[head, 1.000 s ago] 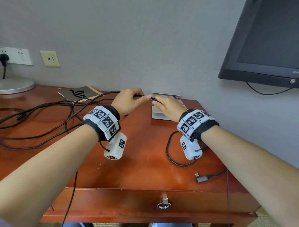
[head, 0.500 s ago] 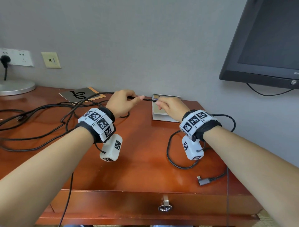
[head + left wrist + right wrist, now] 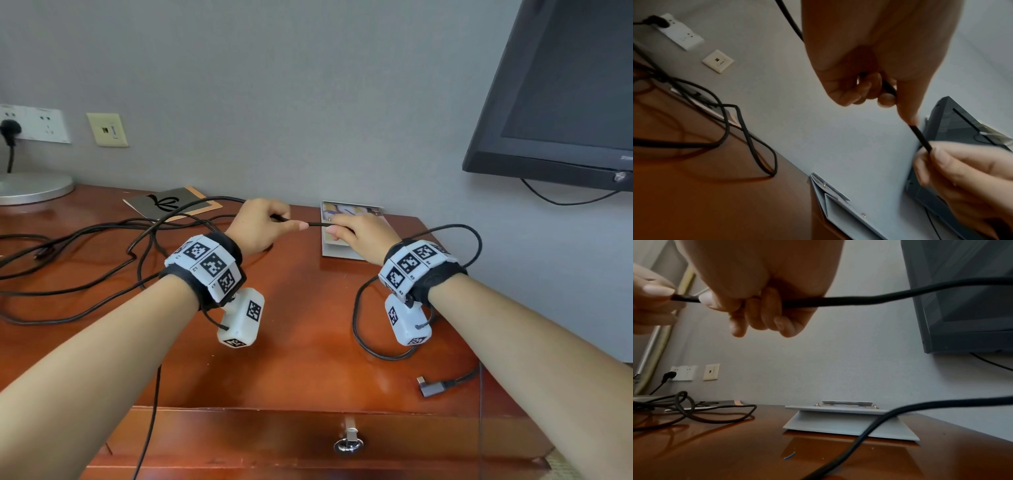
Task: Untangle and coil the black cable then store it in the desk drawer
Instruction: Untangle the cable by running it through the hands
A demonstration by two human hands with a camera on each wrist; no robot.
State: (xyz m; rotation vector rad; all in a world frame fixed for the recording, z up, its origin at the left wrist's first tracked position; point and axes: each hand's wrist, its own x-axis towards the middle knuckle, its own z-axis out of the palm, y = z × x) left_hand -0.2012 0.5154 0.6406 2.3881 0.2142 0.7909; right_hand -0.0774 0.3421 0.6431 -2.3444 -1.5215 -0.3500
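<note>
Above the desk: I have both hands raised off the wood, a short taut run of the black cable (image 3: 317, 224) spanning the small gap between them.
Left hand (image 3: 262, 228): fingers curled round the cable, thumb and forefinger pinching it where it leaves the fist.
Right hand (image 3: 359, 234): fist closed round the cable; thumb and forefinger tips clamp it at the near end of the span.
Cable, left side: from my left hand it trails back into a loose tangle lying on the desk (image 3: 308, 342), some strands crossing a dark booklet (image 3: 171, 204).
Cable, right side: it arcs out past my right wrist, loops down onto the wood and ends at a grey angled plug (image 3: 432, 389) near the front edge.
Edges: a grey folded card stand (image 3: 342, 248) sits just behind my right hand, against the wall.
Drawer (image 3: 308, 442): closed, below the front edge.
Room: bare wood between my forearms.
</note>
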